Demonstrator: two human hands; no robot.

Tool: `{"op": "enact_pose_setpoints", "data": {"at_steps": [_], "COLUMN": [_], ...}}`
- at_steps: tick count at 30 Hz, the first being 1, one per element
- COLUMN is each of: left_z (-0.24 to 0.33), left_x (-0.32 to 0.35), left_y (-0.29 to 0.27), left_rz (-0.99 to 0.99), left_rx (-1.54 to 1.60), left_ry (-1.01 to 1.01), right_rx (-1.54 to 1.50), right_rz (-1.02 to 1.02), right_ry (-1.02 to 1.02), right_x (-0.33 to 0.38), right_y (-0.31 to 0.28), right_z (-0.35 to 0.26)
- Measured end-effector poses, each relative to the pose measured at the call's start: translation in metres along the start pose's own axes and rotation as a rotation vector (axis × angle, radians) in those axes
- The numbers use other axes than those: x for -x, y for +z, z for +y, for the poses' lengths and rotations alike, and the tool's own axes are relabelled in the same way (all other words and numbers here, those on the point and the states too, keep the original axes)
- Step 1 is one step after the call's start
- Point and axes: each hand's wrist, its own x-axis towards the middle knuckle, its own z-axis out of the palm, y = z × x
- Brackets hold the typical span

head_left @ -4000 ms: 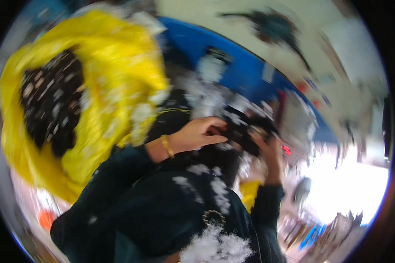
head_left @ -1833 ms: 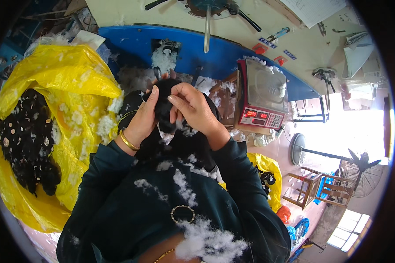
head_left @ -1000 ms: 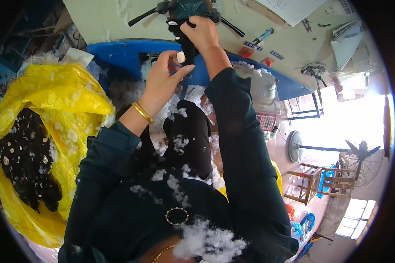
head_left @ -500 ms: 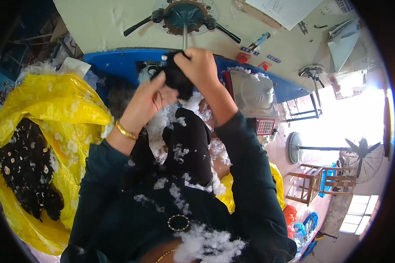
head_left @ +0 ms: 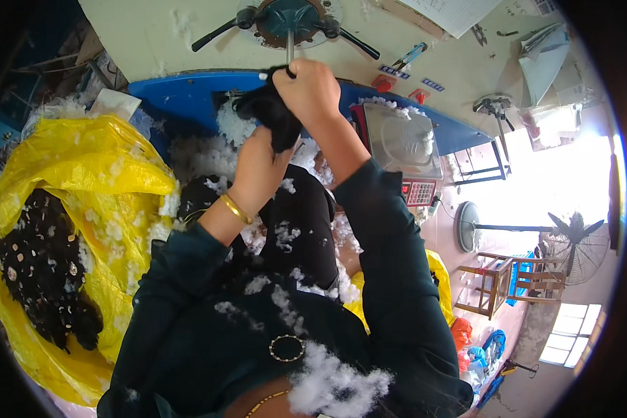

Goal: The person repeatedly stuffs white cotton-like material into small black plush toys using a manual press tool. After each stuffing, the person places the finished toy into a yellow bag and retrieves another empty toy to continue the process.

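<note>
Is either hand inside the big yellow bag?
No, the left hand and right hand hold a black fabric piece outside the yellow bag.

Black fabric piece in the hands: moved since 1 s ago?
Yes: the black fabric piece has moved down the picture, toward the wearer, judged against the fixed silver metal tube, hidden then, whose upper part now shows above the fabric.
</note>
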Motion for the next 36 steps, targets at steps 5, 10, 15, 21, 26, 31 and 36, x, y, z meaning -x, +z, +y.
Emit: {"op": "enact_pose_setpoints", "data": {"at_steps": [5, 10, 15, 21, 26, 31, 36], "left_z": [0.004, 0.009, -0.013, -0.017, -0.015, -0.036, -0.041], "left_x": [-0.032, -0.065, -0.027, -0.009, -0.015, -0.05, -0.046], "left_y": [-0.018, -0.01, -0.014, -0.023, -0.004, 0.009, -0.001], "left_rz": [0.019, -0.086, -0.156, -0.183, -0.08, 0.021, -0.007], "left_rx": [0.319, 0.864, 0.956, 1.487, 1.044, 0.443, 0.309], "left_ry": [-0.085, -0.288, -0.407, -0.502, -0.37, 0.1, 0.107], "right_rx": [-0.069, -0.149, -0.273, -0.695, -0.927, -0.614, -0.535], "right_rz": [0.075, 0.09, 0.079, 0.068, -0.006, 0.264, 0.243], "right_ry": [-0.063, 0.035, 0.0, -0.168, -0.193, -0.355, -0.37], "right_x": [-0.012, -0.04, -0.006, 0.008, 0.013, -0.02, -0.012], "right_y": [0.003, 0.014, 0.009, 0.026, 0.031, 0.041, 0.033], "right_z": [0.012, 0.012, 0.015, 0.048, 0.055, 0.058, 0.051]}}
